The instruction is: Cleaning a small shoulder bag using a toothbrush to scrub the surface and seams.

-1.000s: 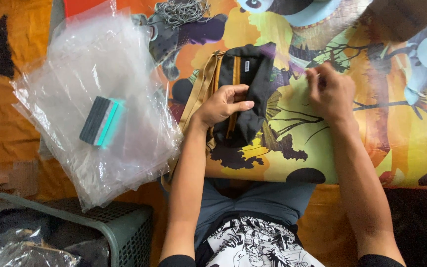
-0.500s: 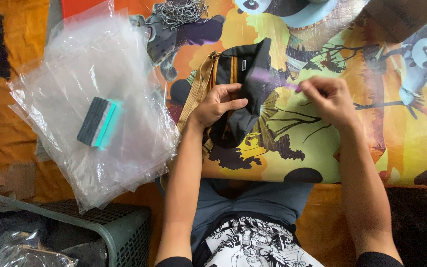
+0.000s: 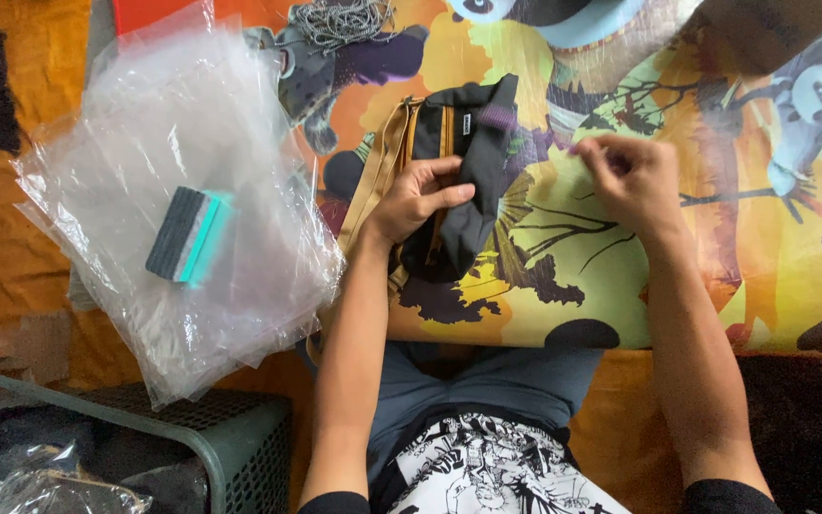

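Observation:
My left hand [image 3: 419,197] presses down on a black pouch with tan straps [image 3: 468,205], which lies on a colourful cartoon-print mat [image 3: 563,286]. The pouch's upper flap carries a short purple strip [image 3: 498,116]. To the right of the pouch, and apart from it, my right hand [image 3: 632,176] has its fingertips pinched together. They seem to grip a small purple piece [image 3: 578,148] that is mostly hidden by the fingers.
A heap of clear plastic bags [image 3: 145,143] lies at the left with a grey and teal block [image 3: 187,235] on top. A green plastic crate [image 3: 240,433] stands at the lower left. A tangle of grey cord [image 3: 340,19] sits at the top edge.
My right hand has drawn a little to the right, away from the pouch's flap, with its fingers still pinched. My left hand stays on the pouch.

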